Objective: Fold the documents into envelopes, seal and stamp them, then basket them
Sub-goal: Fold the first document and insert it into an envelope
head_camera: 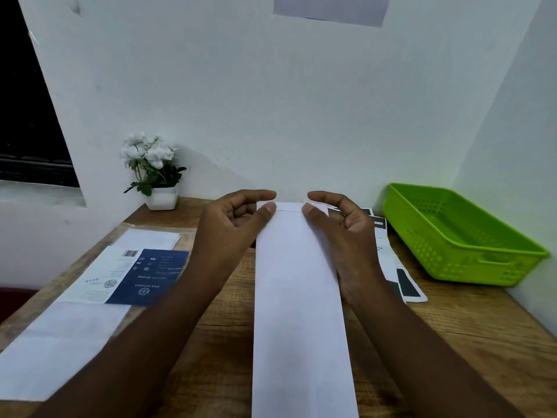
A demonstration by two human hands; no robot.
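Left hand [238, 218] and right hand [337, 218], fingers curled, each pinch the far edge of the long white envelope [298, 297] lying between them.

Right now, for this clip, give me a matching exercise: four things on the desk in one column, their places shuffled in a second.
Things:
1. green plastic basket
2. potted white flowers
3. long white envelope
4. blue and white leaflet

Places:
A. far left corner, by the wall
B. centre, far end pinched by left hand and right hand
C. right side, against the wall
D. left side, on white sheets

Pairs: 1-C, 2-A, 3-B, 4-D
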